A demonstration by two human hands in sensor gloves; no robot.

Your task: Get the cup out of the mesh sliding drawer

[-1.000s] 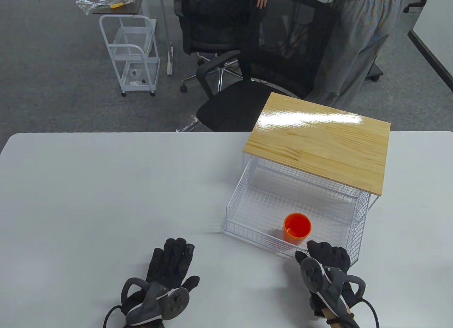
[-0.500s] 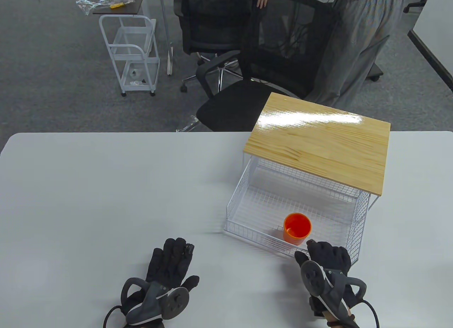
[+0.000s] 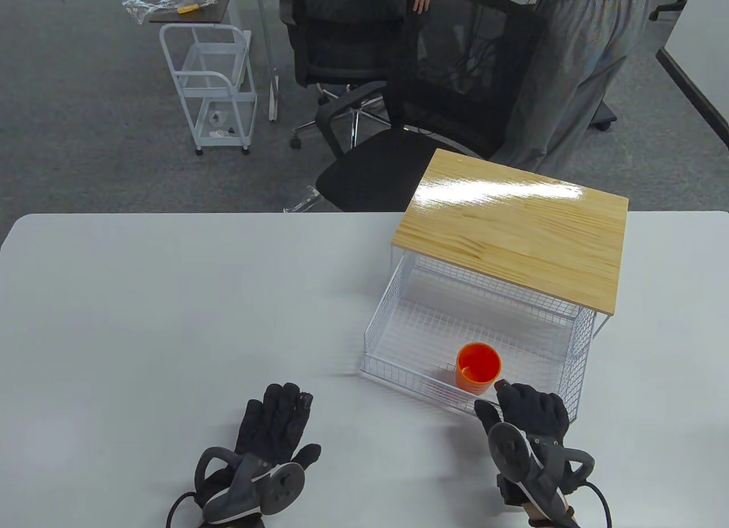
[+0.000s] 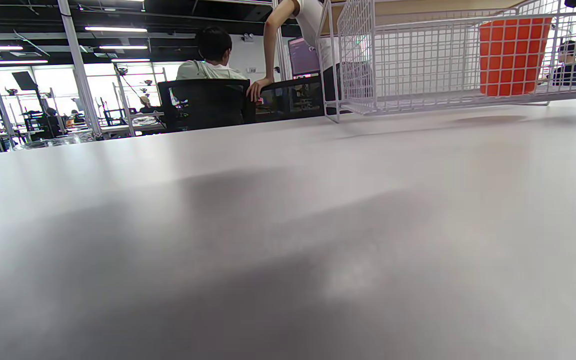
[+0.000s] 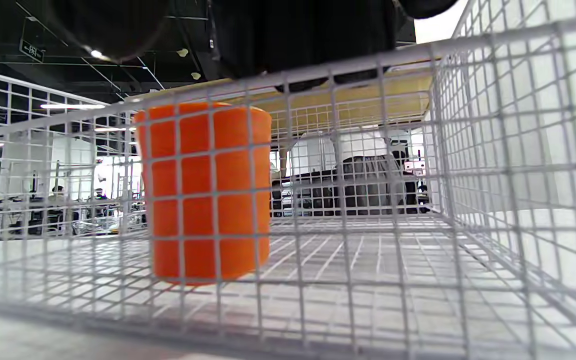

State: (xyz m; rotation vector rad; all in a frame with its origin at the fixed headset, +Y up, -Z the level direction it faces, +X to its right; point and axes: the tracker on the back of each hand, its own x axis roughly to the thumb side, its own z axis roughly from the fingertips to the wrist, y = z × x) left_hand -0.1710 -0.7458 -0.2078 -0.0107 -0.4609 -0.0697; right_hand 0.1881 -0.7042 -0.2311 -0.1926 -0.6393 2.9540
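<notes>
On the white table [image 3: 171, 300] a white mesh sliding drawer [image 3: 410, 374] stands pulled out from under a wooden top [image 3: 512, 232], and an orange cup [image 3: 478, 370] sits upright inside it, near the front wall and toward the drawer's right half. At the front edge of the drawer the right hand [image 3: 527, 414] rests with its fingers [image 3: 504, 388] lying over the top wire of the front wall, the fingertip just beside the cup; whether it touches the cup cannot be told, and how tightly the hand holds the wire is not clear either. From the right wrist view the cup [image 5: 202, 192] shows through the mesh grid, standing on the drawer floor, with the dark gloved fingers [image 5: 298, 30] above the rim wire. Well to the left of the drawer, the left hand [image 3: 273, 425] lies flat on the table with fingers stretched out and spread, holding nothing. Behind the table stand black office chairs [image 3: 450, 89], a white cart [image 3: 213, 84] and a person in grey trousers [image 3: 575, 66]
</notes>
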